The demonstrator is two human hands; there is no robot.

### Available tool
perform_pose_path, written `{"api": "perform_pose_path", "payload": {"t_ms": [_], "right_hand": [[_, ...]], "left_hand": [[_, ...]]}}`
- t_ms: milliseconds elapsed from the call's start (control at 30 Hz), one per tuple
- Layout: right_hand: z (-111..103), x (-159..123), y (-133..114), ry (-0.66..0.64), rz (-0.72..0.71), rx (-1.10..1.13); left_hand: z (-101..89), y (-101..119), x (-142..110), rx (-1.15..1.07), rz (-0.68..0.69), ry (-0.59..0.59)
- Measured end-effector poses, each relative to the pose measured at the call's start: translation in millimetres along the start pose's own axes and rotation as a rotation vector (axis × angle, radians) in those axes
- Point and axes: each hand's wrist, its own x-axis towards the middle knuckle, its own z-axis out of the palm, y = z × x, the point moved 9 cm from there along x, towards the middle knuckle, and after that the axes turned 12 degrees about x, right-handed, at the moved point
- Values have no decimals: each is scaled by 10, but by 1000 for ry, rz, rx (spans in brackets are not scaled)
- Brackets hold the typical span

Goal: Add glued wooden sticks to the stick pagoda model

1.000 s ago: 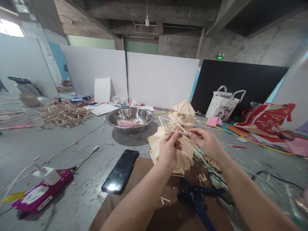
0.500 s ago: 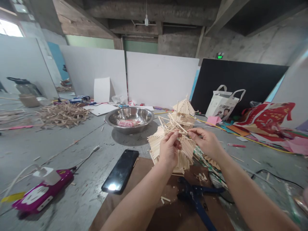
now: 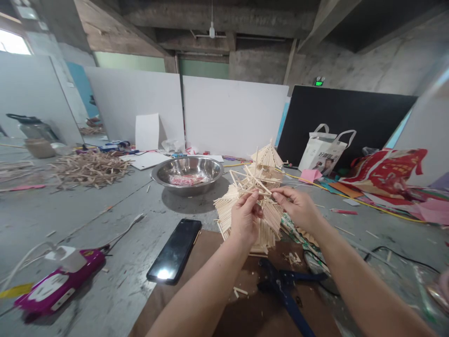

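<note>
In front of me a model built of thin wooden sticks (image 3: pixel 228 210) stands on a brown board (image 3: pixel 196 281), its layered stick roofs spreading outward. My left hand (image 3: pixel 247 213) is closed at its upper part, thumb and forefinger pinched on a wooden stick. My right hand (image 3: pixel 294 203) pinches the right end of what looks like the same stick. The fingertips partly hide it. Behind my hands, a loose frame of crossed sticks (image 3: pixel 249 178) tops the model. Farther back rises a pointed stick roof (image 3: pixel 267 153). Blue pliers (image 3: pixel 280 285) lie on the board below my hands.
A black phone (image 3: pixel 174 250) lies left of the model, partly on the board. Beyond it sits a steel basin (image 3: pixel 187 185) holding a pink-and-white packet. A purple power strip (image 3: pixel 59 283), a heap of sticks (image 3: pixel 91 168), a white bag (image 3: pixel 322 152) and a red bag (image 3: pixel 389 166) rest on the floor.
The whole view has shifted very slightly. Both hands keep their pinch at the same place on the model, with no other clear movement.
</note>
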Motion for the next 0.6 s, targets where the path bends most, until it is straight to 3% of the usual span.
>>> {"api": "perform_pose_path", "payload": {"t_ms": [600], "right_hand": [[10,-40,-45,29,-65,-18]], "left_hand": [[-20,16,8,15,21,17]]}}
